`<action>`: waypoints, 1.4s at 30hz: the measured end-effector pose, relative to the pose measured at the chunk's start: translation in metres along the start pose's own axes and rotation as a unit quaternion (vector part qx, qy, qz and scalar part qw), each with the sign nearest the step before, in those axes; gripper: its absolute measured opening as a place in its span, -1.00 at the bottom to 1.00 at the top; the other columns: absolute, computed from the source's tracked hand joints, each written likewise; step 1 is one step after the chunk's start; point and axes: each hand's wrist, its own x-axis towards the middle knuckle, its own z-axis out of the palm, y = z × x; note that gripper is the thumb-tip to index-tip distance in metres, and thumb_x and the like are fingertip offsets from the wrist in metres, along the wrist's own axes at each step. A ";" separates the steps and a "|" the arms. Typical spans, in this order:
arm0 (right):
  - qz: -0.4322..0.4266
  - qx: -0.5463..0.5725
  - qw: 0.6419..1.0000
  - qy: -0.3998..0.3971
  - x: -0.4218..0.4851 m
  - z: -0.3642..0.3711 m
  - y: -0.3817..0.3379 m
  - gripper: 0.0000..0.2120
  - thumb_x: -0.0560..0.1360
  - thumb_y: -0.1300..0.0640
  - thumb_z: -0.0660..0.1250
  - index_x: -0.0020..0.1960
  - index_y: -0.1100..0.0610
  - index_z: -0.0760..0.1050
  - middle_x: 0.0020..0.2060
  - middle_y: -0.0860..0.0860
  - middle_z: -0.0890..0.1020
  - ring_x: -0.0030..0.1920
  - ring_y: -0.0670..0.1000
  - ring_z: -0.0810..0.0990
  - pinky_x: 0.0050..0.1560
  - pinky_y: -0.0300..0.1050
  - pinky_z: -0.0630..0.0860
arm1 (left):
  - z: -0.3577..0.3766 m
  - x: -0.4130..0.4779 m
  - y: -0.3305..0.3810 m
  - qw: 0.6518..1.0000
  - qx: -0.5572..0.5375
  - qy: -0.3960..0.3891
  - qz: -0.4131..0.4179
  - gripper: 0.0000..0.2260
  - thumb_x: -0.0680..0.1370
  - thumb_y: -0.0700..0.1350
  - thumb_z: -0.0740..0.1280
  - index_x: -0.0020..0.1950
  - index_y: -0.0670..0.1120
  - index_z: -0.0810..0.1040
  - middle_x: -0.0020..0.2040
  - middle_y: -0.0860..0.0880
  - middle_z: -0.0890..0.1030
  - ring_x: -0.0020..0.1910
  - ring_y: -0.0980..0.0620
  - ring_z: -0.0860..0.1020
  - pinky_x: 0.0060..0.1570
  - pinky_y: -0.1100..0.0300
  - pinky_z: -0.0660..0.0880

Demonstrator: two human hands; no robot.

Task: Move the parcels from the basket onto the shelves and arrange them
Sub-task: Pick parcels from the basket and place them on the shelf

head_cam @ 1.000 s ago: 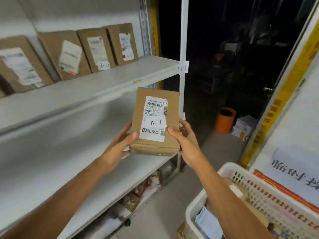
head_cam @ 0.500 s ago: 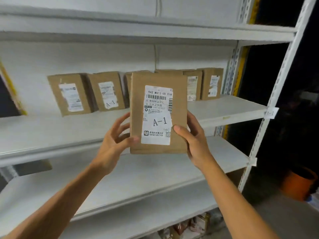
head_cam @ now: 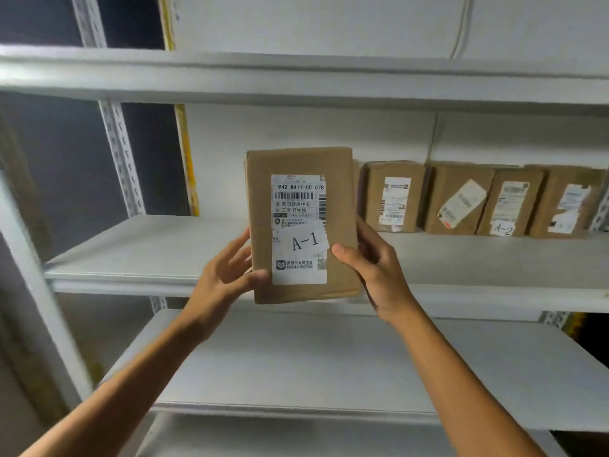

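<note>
Shelf, mid tier, carries a parcel row along its back. Parcel A-1 is upright before its front edge, left hand and right hand clasping its sides. Advise seating it rearward, label outward.

Yellow strip ran vertically, slightly tilted, along the left edge of a white wall. Immediately left of the strip: dark panel or opening, nature unclear. Well right of the strip: thin white cable ran down the wall, upper part curved. Left margin, far from the strip, blurred.
</note>
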 end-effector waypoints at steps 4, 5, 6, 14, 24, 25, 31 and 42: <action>0.003 -0.002 0.999 -0.045 0.038 0.024 0.015 -0.36 0.46 0.12 0.41 0.50 0.05 0.31 0.31 -0.01 0.56 0.35 0.01 0.50 0.38 0.09 0.41 | -0.029 0.008 0.000 0.997 0.055 0.054 -0.005 -0.11 0.24 0.34 0.46 0.51 0.23 0.19 0.45 0.13 0.37 0.40 0.08 0.39 0.33 -0.23 0.35; 0.000 -0.008 0.998 -0.057 0.049 0.030 0.019 -0.35 0.46 0.10 0.41 0.50 0.03 0.30 0.32 -0.03 0.55 0.35 -0.02 0.49 0.40 0.09 0.39 | -0.035 0.011 0.001 0.996 0.057 0.071 -0.004 -0.11 0.23 0.34 0.47 0.49 0.28 0.19 0.45 0.14 0.37 0.41 0.08 0.38 0.35 -0.22 0.32; -0.001 -0.012 0.998 -0.068 0.060 0.036 0.022 -0.34 0.46 0.07 0.41 0.51 0.02 0.29 0.32 -0.05 0.55 0.35 -0.04 0.49 0.40 0.07 0.39 | -0.040 0.014 0.002 0.994 0.057 0.089 -0.006 -0.13 0.21 0.35 0.49 0.45 0.35 0.19 0.45 0.14 0.37 0.41 0.08 0.38 0.36 -0.21 0.31; -0.001 -0.019 0.990 -0.141 0.128 0.081 0.063 -0.39 0.49 0.01 0.41 0.50 -0.07 0.30 0.30 -0.10 0.56 0.30 -0.05 0.53 0.36 0.06 0.44 | -0.093 0.038 0.003 0.980 0.108 0.165 -0.022 -0.08 0.21 0.30 0.53 0.49 0.26 0.19 0.41 0.10 0.43 0.39 0.02 0.41 0.31 -0.29 0.34; -0.021 -0.087 0.989 -0.117 0.185 0.145 0.115 -0.44 0.48 0.17 0.46 0.40 0.05 0.31 0.20 0.00 0.59 0.16 -0.06 0.60 0.15 0.00 0.59 | -0.170 0.064 -0.043 0.969 0.120 0.214 -0.032 -0.18 0.17 0.27 0.56 0.37 0.27 0.30 0.33 0.09 0.51 0.28 0.09 0.50 0.22 -0.06 0.49; -0.019 -0.091 0.990 -0.110 0.192 0.151 0.122 -0.46 0.48 0.17 0.46 0.38 0.05 0.31 0.20 -0.01 0.59 0.15 -0.08 0.60 0.13 -0.04 0.60 | -0.181 0.071 -0.051 0.969 0.121 0.212 -0.031 -0.25 0.22 0.21 0.56 0.33 0.31 0.31 0.31 0.13 0.51 0.25 0.14 0.51 0.19 0.01 0.50; -0.005 -0.160 0.986 -0.045 0.230 0.188 0.159 -0.49 0.48 0.18 0.46 0.22 -0.20 0.28 0.09 -0.23 0.55 0.10 -0.27 0.57 -0.11 -0.45 0.52 | -0.247 0.116 -0.092 0.983 0.095 0.154 -0.031 -0.33 0.29 0.02 0.52 0.31 0.34 0.32 0.21 0.27 0.52 0.13 0.34 0.52 -0.01 0.27 0.45; -0.008 -0.307 0.940 0.147 0.273 0.221 0.186 -0.42 0.50 0.09 0.43 0.48 0.02 0.32 0.05 -0.40 0.48 0.02 -0.48 0.48 0.02 -0.53 0.42 | -0.301 0.209 -0.141 0.998 0.052 0.028 -0.018 -0.31 0.44 -0.12 0.46 0.38 0.34 0.19 0.34 0.09 0.46 0.25 0.05 0.50 0.13 0.07 0.55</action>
